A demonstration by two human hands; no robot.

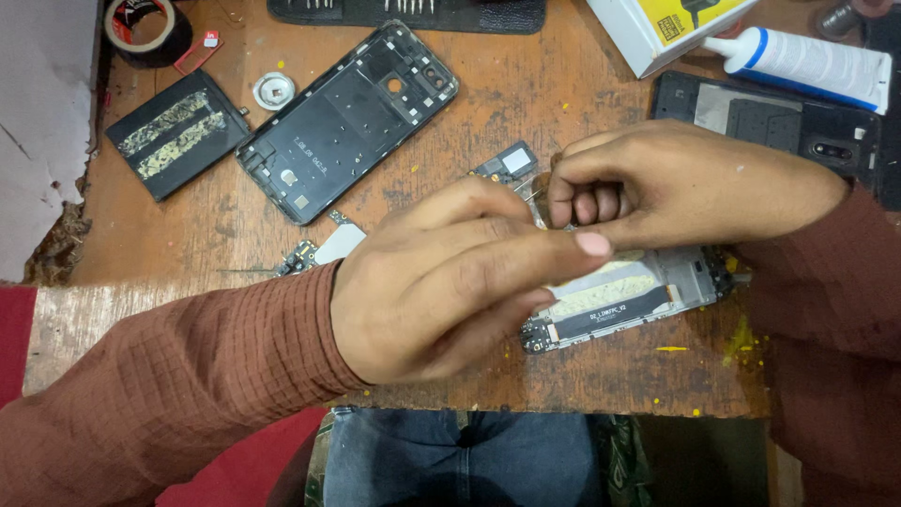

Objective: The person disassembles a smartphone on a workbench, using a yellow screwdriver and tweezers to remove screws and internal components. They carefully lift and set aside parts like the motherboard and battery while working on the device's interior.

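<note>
My left hand (441, 282) rests over the near end of an opened phone body (648, 296) lying on the wooden table (526, 84), thumb stretched along its edge. My right hand (676, 188) is curled just above it, fingertips pinched together on a thin metal tool (538, 208) that is mostly hidden. The two hands touch. A pale adhesive strip and a black flex strip show inside the phone. A small circuit part (507, 164) lies just behind the hands.
A black phone mid-frame (347, 117) and a battery (174, 131) lie at the back left, with a tape roll (141, 28) in the corner. A white glue tube (807, 64), a box (657, 28) and a dark back cover (779, 117) sit at the back right.
</note>
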